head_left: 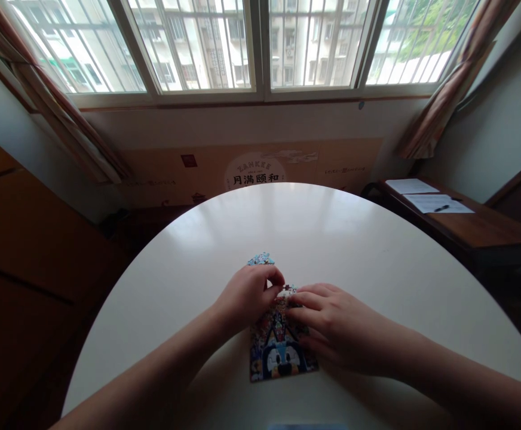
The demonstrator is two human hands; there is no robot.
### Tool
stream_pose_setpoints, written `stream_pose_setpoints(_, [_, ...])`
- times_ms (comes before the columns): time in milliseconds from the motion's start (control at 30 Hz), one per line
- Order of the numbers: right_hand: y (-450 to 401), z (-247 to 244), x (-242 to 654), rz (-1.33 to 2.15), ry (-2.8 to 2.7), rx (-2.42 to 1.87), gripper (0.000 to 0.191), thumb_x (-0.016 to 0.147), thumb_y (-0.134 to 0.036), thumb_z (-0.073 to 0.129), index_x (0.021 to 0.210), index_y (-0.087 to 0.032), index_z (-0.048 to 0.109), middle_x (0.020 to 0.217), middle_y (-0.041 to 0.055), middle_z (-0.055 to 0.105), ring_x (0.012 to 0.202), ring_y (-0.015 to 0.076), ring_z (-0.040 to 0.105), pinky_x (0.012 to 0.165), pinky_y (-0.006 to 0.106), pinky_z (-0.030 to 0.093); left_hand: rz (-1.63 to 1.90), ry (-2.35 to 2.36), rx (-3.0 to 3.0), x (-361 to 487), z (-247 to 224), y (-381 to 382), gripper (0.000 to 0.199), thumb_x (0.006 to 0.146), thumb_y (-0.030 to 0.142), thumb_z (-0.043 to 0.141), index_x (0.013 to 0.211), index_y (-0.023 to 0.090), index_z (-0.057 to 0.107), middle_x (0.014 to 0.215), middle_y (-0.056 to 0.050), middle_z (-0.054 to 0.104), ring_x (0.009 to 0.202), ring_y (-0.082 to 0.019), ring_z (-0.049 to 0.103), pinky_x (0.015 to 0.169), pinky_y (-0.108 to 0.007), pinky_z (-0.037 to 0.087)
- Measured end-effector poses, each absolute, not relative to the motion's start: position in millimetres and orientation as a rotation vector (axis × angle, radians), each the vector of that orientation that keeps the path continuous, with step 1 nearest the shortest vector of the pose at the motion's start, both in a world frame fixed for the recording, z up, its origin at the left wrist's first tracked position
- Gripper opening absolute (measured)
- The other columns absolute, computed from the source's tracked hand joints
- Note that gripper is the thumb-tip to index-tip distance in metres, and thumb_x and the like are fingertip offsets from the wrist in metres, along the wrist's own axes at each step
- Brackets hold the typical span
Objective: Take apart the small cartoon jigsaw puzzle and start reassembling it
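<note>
A partly assembled jigsaw puzzle (282, 361) with a blue cartoon dog face lies on the round white table (189, 239). My left hand (251, 292) is over its upper left part, thumb and forefinger curled in a pinch. At those fingertips shows a tiny dark puzzle piece (287, 288), by the puzzle's uneven top edge. My right hand (336, 322) rests along the right side, its fingers apart and lying on the puzzle. Just beyond my left hand is a small pile of light blue loose pieces (261, 258), partly hidden by it.
Papers (437, 203) and a dark pen (441, 208) lie on a brown wooden desk (489, 227) at the right. Barred windows (256, 48) and a printed beige panel (153, 173) are beyond the table. A bluish edge (307, 426) shows at the bottom.
</note>
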State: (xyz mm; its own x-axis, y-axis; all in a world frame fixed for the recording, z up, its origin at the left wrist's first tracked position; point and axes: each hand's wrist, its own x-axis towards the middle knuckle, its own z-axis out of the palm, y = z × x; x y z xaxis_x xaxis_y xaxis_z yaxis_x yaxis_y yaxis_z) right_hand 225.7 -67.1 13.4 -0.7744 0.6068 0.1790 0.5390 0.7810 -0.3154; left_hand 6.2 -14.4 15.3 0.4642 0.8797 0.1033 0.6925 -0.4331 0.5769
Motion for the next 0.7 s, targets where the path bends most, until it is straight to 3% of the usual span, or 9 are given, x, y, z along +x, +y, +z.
stream_pose_setpoints(200, [-67.6, 15.0, 226.3, 0.353, -2.701, -0.886, 0.036, 0.094, -0.028, 0.061, 0.13, -0.022, 0.063, 0.128, 0.0107, 0.066, 0.117, 0.0282, 0.06, 0.102, 0.048, 0.047, 0.67, 1.412, 2.319, -5.8, 26.9, -7.0, 0.015, 0.087, 0.022, 0.06, 0.086, 0.023, 0.075, 0.088, -0.001, 0.078, 0.075, -0.018, 0.067, 0.077, -0.033, 0.052])
stream_pose_setpoints(700, [-67.2, 13.9, 228.5, 0.374, -2.708, -0.88, 0.037, 0.094, -0.026, 0.06, 0.131, -0.022, 0.062, 0.129, 0.0101, 0.066, 0.12, 0.0279, 0.059, 0.104, 0.05, 0.046, 0.628, 1.641, 2.141, -29.3, 38.1, 7.6, 0.01, 0.082, 0.027, 0.066, 0.088, 0.019, 0.07, 0.087, -0.004, 0.075, 0.078, -0.019, 0.065, 0.072, -0.032, 0.049])
